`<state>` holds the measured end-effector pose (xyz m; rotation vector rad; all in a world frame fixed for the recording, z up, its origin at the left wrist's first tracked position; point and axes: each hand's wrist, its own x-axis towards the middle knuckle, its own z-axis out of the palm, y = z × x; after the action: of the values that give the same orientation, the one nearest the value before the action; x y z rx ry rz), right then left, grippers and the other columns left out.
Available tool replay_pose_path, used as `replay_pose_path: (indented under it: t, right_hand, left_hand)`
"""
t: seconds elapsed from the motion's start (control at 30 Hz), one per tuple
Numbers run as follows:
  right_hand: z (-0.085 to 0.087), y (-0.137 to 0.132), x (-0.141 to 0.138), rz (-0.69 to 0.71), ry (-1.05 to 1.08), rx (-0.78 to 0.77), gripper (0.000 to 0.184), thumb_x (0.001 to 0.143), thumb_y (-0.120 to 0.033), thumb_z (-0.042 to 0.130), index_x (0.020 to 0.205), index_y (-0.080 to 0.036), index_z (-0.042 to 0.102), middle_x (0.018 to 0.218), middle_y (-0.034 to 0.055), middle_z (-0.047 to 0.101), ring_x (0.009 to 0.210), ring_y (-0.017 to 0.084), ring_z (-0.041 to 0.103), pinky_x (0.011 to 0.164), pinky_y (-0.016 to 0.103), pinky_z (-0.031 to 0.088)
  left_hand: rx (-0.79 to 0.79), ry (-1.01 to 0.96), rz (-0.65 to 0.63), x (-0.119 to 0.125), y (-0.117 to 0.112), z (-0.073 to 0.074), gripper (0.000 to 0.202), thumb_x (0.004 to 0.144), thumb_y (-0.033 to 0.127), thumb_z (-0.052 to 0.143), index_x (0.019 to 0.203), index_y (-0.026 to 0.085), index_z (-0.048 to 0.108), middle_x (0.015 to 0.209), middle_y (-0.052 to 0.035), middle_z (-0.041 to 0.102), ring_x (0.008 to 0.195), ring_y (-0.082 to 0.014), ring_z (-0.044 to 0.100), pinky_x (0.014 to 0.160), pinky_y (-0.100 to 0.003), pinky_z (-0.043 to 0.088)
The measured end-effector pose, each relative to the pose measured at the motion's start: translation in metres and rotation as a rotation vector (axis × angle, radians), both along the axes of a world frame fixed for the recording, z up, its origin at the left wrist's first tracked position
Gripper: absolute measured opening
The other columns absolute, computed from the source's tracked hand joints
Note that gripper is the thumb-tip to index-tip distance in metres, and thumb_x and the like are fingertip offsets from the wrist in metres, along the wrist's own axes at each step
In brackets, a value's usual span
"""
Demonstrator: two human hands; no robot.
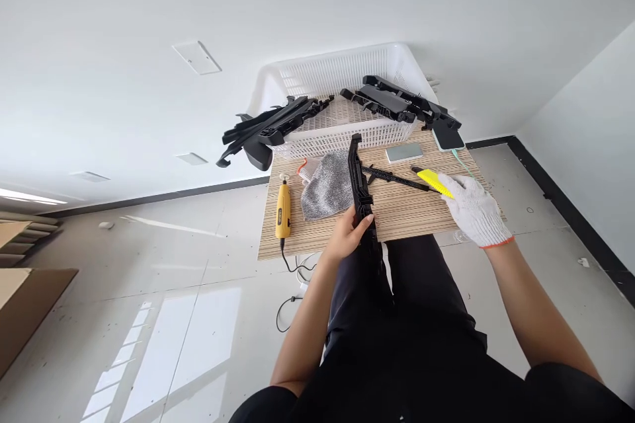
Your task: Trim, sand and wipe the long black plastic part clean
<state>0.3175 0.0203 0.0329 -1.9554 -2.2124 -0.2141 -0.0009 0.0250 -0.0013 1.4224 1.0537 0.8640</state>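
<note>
My bare left hand [347, 234] is closed round the near end of a long black plastic part [358, 178] that stands on edge across a small striped wooden table [397, 215]. My right hand [473, 210], in a white knit glove, grips a yellow-handled tool [432, 180] at the table's right side. Its dark tip points left toward a thin black rod [394, 178] lying on the tabletop.
A grey glove [325, 186] and a yellow rotary tool [282, 210] with a black cord lie left of the part. A white perforated basket [342, 89] at the far edge carries black plastic parts [270, 129]. A phone [404, 153] lies near it. My legs are under the table.
</note>
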Motion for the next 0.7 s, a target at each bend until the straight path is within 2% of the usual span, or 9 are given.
replay_pose_path:
  t: [0.17,0.27,0.37,0.43,0.5,0.57,0.7]
  right_hand:
    - [0.009,0.018,-0.018,-0.023,-0.112,-0.127,0.058,0.099,-0.034,0.05,0.155,-0.022,0.046,0.119,0.0179,0.067,0.099,0.035,0.065,0.071,0.042,0.053]
    - [0.024,0.019,-0.037,-0.04,-0.183,-0.266,0.064,0.093,-0.03,0.058,0.155,-0.019,0.044,0.118,0.0204,0.068,0.1,0.037,0.065,0.071,0.042,0.051]
    - [0.042,0.024,-0.047,-0.017,-0.21,-0.358,0.069,0.092,-0.031,0.063,0.154,-0.01,0.043,0.12,0.0251,0.067,0.103,0.038,0.064,0.075,0.042,0.048]
    - [0.052,0.036,-0.049,0.025,-0.182,-0.415,0.059,0.094,-0.043,0.062,0.142,-0.008,0.056,0.116,0.0246,0.067,0.099,0.036,0.065,0.074,0.041,0.045]
    - [0.058,0.056,-0.052,0.008,-0.173,-0.372,0.055,0.099,-0.053,0.053,0.128,-0.008,0.066,0.113,0.0239,0.067,0.099,0.034,0.065,0.075,0.041,0.042]
    - [0.057,0.079,-0.058,0.049,-0.141,-0.295,0.046,0.103,-0.041,0.046,0.13,-0.009,0.065,0.12,0.0222,0.066,0.104,0.032,0.064,0.079,0.041,0.041]
    - [0.041,0.123,-0.077,0.197,-0.146,-0.232,0.041,0.101,-0.029,0.05,0.134,-0.008,0.063,0.132,0.0213,0.063,0.114,0.031,0.06,0.086,0.039,0.043]
  left_hand:
    - [-0.101,-0.134,0.028,0.002,0.002,-0.004,0.049,0.092,0.059,0.063,0.12,0.021,0.051,0.107,-0.0109,0.074,0.086,-0.0244,0.073,0.065,-0.035,0.06]
    - [-0.107,-0.157,0.035,0.0,0.002,-0.007,0.051,0.091,0.055,0.063,0.127,0.023,0.047,0.113,-0.0114,0.073,0.085,-0.0244,0.074,0.071,-0.039,0.062]
    - [-0.072,-0.17,0.041,-0.001,0.001,-0.009,0.057,0.091,0.046,0.062,0.14,0.024,0.041,0.113,-0.0096,0.072,0.087,-0.0242,0.074,0.08,-0.044,0.061]
    - [-0.034,-0.166,0.051,-0.001,0.002,-0.011,0.06,0.092,0.04,0.058,0.147,0.025,0.036,0.11,-0.0079,0.072,0.09,-0.0237,0.073,0.084,-0.044,0.06]
    - [-0.011,-0.154,0.047,-0.002,0.002,-0.014,0.059,0.092,0.036,0.055,0.147,0.024,0.035,0.107,-0.0065,0.07,0.09,-0.0221,0.072,0.084,-0.042,0.059]
    - [0.01,-0.158,0.042,-0.002,0.002,-0.017,0.055,0.092,0.033,0.054,0.144,0.023,0.038,0.103,-0.0052,0.069,0.086,-0.0205,0.07,0.082,-0.04,0.058]
    - [0.066,-0.191,0.038,-0.001,0.002,-0.018,0.05,0.092,0.029,0.054,0.14,0.023,0.041,0.097,-0.0034,0.068,0.08,-0.0198,0.069,0.082,-0.04,0.057]
